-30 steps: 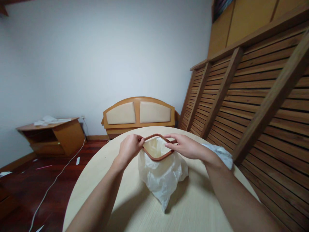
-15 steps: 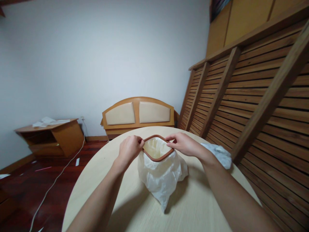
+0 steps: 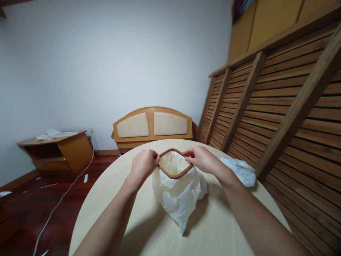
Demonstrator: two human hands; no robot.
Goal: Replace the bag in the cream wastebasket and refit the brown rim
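Observation:
A brown rounded-square rim (image 3: pixel 174 176) sits above the table with a white plastic bag (image 3: pixel 178 199) hanging from it. The bag's mouth is spread open inside the rim, and its pointed lower corner hangs toward me. My left hand (image 3: pixel 145 161) pinches the rim at its left corner, fingers closed. At the right corner, my right hand (image 3: pixel 201 159) grips the rim between thumb and fingers. The bag's bottom inside is hidden from this angle.
Under it all is a round pale table (image 3: pixel 106 199). A crumpled white plastic bag (image 3: pixel 239 170) lies by its right edge. Slatted wooden panels (image 3: pixel 266 113) lean along the right. Behind stands a padded headboard (image 3: pixel 151 124); a low cabinet (image 3: pixel 71 149) and a cable (image 3: pixel 60 206) are at left.
Almost nothing differs. My right fingers have drawn slightly closer together on the rim; the rim and bag stay nearly in place.

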